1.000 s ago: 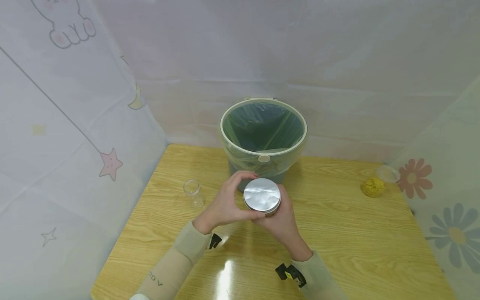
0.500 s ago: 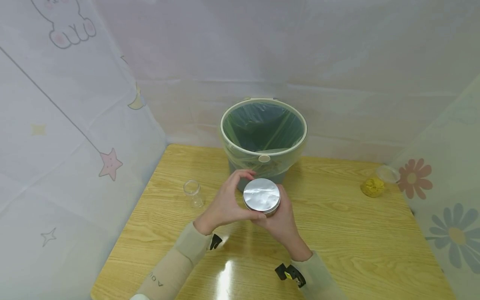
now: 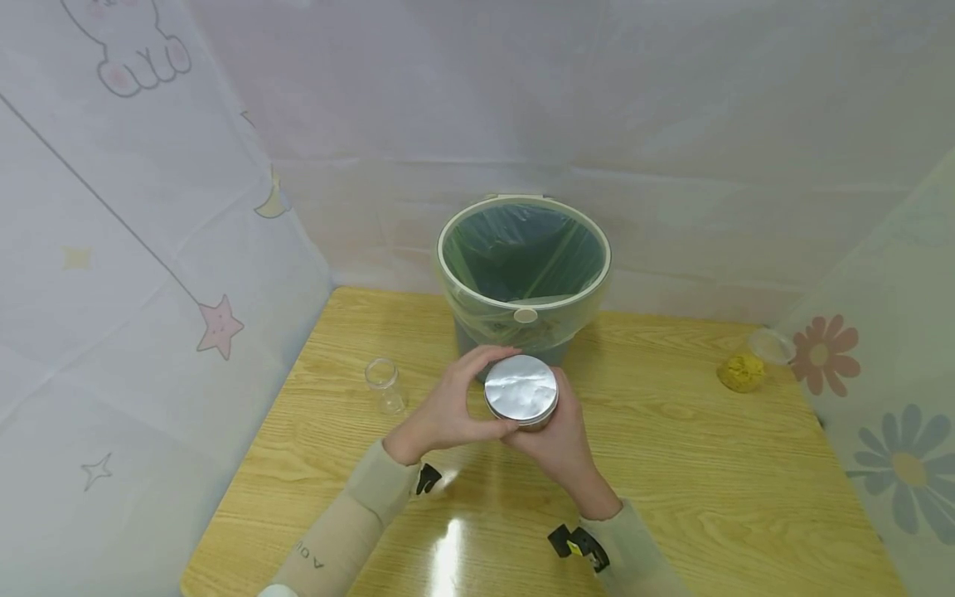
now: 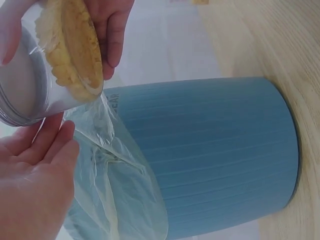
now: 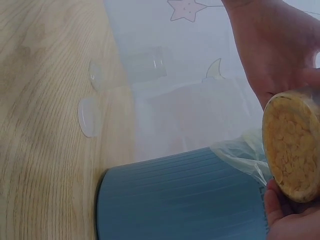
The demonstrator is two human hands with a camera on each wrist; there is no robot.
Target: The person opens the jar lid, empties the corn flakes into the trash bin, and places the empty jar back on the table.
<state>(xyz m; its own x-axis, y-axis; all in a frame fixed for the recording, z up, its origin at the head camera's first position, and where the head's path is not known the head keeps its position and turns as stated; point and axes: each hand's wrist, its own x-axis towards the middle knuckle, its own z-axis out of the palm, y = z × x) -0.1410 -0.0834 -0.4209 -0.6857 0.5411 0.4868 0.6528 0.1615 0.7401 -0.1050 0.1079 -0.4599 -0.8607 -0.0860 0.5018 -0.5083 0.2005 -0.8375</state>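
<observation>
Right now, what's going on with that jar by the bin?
A person is holding a clear jar with yellow stuff inside. Their right hand grips its side, and their left hand curls around its silver top, which is on. The jar is up off the table, on the near side of an open bin with a bag in it.

On the wood-grained table [image 3: 709,464]: lined bin [image 4: 220,150], clear jar [image 3: 390,396], yellow-filled jar [image 3: 743,373].

Letters on bin [image 4: 225,150] and sleeve [image 3: 336,531]
"EAR" [image 4: 115,102] reads high on the bin's wall, the print beside it unclear; dark letters [image 3: 309,555] on the left sleeve cannot be read surely.
</observation>
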